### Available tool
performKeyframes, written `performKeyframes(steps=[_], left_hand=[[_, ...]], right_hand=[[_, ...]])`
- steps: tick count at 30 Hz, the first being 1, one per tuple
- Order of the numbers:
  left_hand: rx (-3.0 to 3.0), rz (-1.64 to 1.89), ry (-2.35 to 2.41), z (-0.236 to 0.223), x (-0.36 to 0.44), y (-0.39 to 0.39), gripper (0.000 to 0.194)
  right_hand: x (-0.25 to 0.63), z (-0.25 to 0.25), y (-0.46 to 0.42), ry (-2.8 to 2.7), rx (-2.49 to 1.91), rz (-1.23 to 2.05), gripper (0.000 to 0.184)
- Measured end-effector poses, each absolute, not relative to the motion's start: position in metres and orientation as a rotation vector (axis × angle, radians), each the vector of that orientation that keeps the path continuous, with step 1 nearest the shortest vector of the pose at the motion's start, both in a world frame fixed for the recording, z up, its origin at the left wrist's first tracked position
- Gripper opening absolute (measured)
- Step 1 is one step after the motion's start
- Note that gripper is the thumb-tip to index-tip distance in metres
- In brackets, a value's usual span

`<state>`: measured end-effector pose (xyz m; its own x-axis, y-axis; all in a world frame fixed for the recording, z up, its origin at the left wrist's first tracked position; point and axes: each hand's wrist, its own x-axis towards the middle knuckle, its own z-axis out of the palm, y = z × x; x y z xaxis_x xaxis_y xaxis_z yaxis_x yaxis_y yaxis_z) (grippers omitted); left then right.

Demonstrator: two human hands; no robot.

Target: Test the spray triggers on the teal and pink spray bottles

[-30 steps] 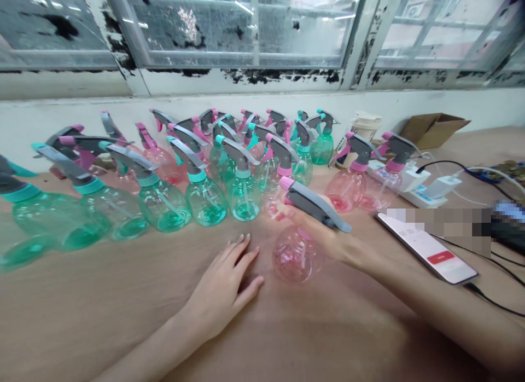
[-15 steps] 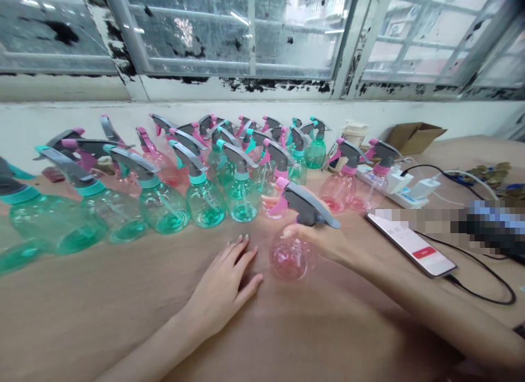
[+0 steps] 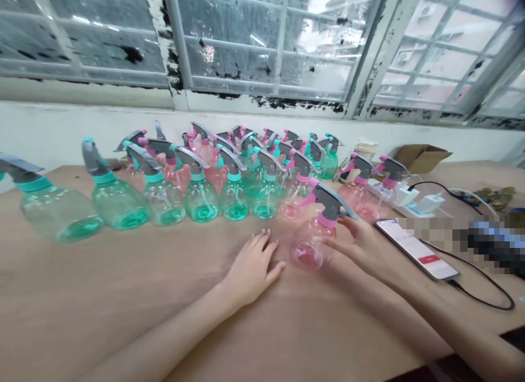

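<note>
A pink spray bottle (image 3: 305,250) with a grey-and-pink trigger head stands on the table in front of me. My right hand (image 3: 361,245) is at its right side, thumb reaching across the front of the clear body and the other fingers apart near the neck. It is not wrapped round the bottle; whether the thumb touches it I cannot tell. Left of the bottle, my left hand (image 3: 254,267) lies flat on the table with fingers spread, holding nothing. Behind my hands stands a front row of green spray bottles (image 3: 205,201), with another pink spray bottle (image 3: 292,204) at its right end.
More pink and green bottles crowd behind the row. Two pink bottles (image 3: 363,193) stand right, by a power strip (image 3: 414,207) with chargers. A phone (image 3: 418,250) with a cable lies right of my hand. Farther back are a cardboard box (image 3: 422,157) and the window wall.
My right hand has loosened from around the pink bottle's neck and drawn to the right. My left hand stays flat. The camera view has shifted, bringing more of the left into sight.
</note>
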<state>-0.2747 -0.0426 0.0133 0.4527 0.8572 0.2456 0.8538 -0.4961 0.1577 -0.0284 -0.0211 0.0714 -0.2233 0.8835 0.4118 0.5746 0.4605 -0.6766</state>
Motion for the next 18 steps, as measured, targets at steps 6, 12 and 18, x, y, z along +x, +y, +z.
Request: performKeyframes(steps=[6, 12, 18], left_hand=[[2.670, 0.499, 1.567, 0.012, -0.274, -0.044, 0.043], [2.655, 0.529, 1.555, 0.014, -0.274, -0.045, 0.041], [2.658, 0.524, 1.543, 0.014, -0.275, -0.044, 0.042]], right_hand=[[-0.002, 0.060, -0.007, -1.902, -1.375, 0.226, 0.054], [0.025, 0.076, 0.022, -1.912, -1.596, 0.049, 0.060], [0.024, 0.087, 0.047, -1.915, -1.671, -0.020, 0.054]])
